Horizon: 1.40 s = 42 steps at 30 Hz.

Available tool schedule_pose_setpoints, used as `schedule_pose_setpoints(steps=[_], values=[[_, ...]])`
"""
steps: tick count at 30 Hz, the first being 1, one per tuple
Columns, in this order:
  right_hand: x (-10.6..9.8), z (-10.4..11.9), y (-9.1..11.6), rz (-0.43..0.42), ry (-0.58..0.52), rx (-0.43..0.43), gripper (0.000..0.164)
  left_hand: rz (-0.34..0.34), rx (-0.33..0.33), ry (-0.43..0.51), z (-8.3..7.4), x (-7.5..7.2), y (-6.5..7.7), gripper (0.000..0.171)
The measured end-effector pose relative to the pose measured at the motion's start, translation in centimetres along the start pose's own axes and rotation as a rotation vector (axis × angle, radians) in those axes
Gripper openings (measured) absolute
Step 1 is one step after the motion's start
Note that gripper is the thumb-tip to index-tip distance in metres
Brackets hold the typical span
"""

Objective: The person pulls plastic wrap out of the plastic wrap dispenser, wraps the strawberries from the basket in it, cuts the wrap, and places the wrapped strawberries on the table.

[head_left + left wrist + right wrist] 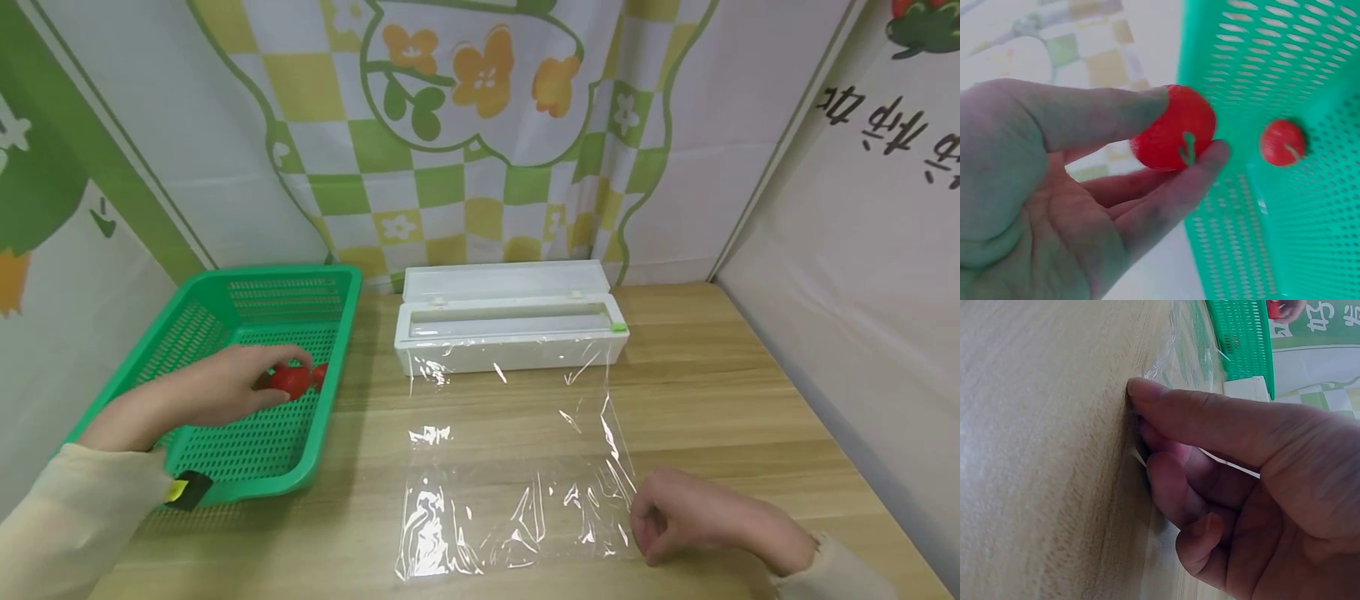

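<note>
Head view: my left grip [236, 383] is over the green basket [255, 490], thumb and fingers pinching a red tomato [291, 382]. Left wrist view agrees: green stem showing, second tomato [1282, 142] down in the basket. My right grip [690, 510] is narrow, low at the bench [727, 383], pinching the clear film [431, 533] at its right edge, near the front corner. Film runs from the white dispenser [517, 357], lid [506, 282] open, green slider [618, 327] at its right end.
</note>
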State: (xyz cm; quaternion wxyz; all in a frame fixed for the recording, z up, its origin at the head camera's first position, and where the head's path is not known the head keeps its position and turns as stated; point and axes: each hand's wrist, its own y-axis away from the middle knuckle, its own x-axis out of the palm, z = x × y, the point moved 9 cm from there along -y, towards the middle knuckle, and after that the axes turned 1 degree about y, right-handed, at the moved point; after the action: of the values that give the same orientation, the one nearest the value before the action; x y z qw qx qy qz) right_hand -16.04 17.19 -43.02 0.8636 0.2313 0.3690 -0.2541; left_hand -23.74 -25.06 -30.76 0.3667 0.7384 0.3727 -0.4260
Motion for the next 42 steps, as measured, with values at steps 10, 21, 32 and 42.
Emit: schedule_pose_setpoints(steps=[10,21,32,42], values=[[0.1,-0.2,0.0,0.010,0.001,0.024,0.018,-0.319,0.230,-0.075,-7.1,-3.2,1.4,0.041],[0.1,-0.1,0.0,-0.003,0.029,0.003,0.018,-0.465,0.533,0.046,-13.1,-2.3,0.7,0.046],[0.0,0.0,-0.1,0.005,0.024,0.011,0.017,-0.467,0.757,0.084,-16.8,1.5,-1.1,0.041],[0.1,-0.2,-0.2,0.021,0.016,0.041,0.017,-0.471,0.759,0.082,-18.0,5.1,-2.9,0.040]])
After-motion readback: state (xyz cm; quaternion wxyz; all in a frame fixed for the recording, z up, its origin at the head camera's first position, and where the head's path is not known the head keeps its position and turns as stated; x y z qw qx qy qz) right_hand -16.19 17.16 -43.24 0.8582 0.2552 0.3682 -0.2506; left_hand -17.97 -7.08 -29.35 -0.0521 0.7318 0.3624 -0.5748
